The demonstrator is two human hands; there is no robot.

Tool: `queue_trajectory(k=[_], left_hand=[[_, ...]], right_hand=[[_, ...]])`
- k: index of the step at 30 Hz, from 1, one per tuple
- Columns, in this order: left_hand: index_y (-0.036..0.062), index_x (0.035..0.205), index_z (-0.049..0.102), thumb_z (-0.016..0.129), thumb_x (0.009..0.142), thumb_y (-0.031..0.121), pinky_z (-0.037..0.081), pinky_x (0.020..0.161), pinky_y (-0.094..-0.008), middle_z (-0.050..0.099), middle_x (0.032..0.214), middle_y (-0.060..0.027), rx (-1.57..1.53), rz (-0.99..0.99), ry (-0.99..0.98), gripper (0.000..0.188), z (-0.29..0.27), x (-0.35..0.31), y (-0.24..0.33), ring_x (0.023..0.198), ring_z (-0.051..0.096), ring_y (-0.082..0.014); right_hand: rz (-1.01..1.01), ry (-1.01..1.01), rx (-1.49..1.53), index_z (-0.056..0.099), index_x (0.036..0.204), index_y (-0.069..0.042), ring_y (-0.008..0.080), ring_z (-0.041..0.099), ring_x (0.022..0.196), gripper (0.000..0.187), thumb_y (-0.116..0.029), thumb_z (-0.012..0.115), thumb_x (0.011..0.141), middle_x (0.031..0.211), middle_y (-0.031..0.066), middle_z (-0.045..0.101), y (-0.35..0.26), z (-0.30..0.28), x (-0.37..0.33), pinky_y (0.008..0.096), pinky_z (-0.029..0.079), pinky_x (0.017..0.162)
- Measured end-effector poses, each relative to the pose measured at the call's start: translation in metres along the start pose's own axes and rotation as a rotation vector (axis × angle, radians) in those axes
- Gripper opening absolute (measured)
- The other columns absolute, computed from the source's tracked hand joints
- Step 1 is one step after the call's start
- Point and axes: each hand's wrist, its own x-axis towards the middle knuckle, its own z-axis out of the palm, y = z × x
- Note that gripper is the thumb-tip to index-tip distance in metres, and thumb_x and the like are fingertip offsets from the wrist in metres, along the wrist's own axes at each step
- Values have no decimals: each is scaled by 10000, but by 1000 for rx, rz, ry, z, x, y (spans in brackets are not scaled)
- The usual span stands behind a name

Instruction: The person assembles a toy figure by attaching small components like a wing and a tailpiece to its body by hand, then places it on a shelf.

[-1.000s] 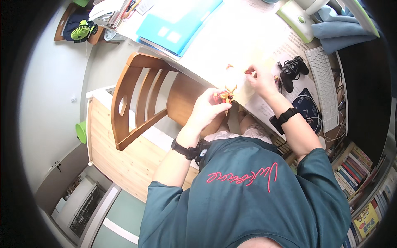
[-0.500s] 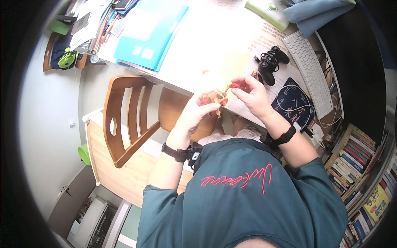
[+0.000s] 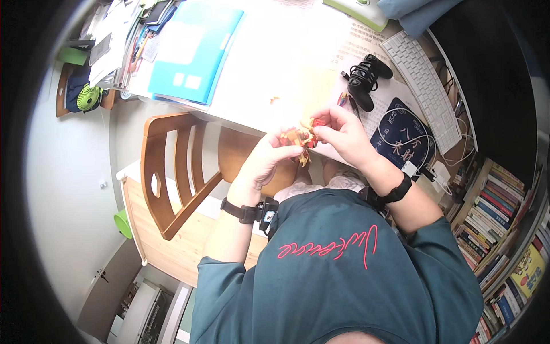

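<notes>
Through the head camera, I see the left hand (image 3: pixel 264 161) curled around a small red and yellow toy (image 3: pixel 297 139), with its fingers and thumb gripping it from the side. The right hand (image 3: pixel 346 137) comes in from the other side, and its fingers pinch a small red bit (image 3: pixel 319 122) right up at the toy. The toy is up at the near edge of the worktop (image 3: pixel 258 86), and I can't tell whether it touches the top. That edge slants down from the blue folder (image 3: pixel 195 51) to the hands, and the knees show below it. For moving, I have a wide white stretch of worktop past the hands, up to the folder. A little orange bit (image 3: pixel 274 101) lies on it, near the hands, too bright to see well. On the left, the brown wooden chair (image 3: pixel 163 178) is in the way, its seat just by the left hand. The right side is tighter: a black game controller (image 3: pixel 361 92) with its cord wound round it lies near the right hand, and past it sits a white keyboard (image 3: pixel 424 86). A dark blue mat (image 3: pixel 395 137) lies just beside the right forearm, with a thin white cable (image 3: pixel 385 136) looped over it. Behind the keyboard stands a big black screen (image 3: pixel 487 97). Papers (image 3: pixel 114 46) pile up at the far left.
</notes>
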Motion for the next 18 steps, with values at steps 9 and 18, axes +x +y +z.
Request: queue_trajectory(k=[9,18], left_hand=[[10,1236,517,692,760,-15,454,948,-323,618,1145,-101,-107,7,-46,508,-4,0,-2,1071,586,-185],[17,1208,530,695,747,-6,456,951,-334,612,1130,-100,-118,25,-84,490,-4,3,3,1069,582,-195]], right_hand=[[-1,40,-123,577,941,-3,65,554,690,178,-82,661,806,793,25,594,-17,7,-7,225,464,611],[-43,31,-257,547,963,-20,79,521,661,207,-97,665,810,764,21,556,-30,10,-11,235,452,590]])
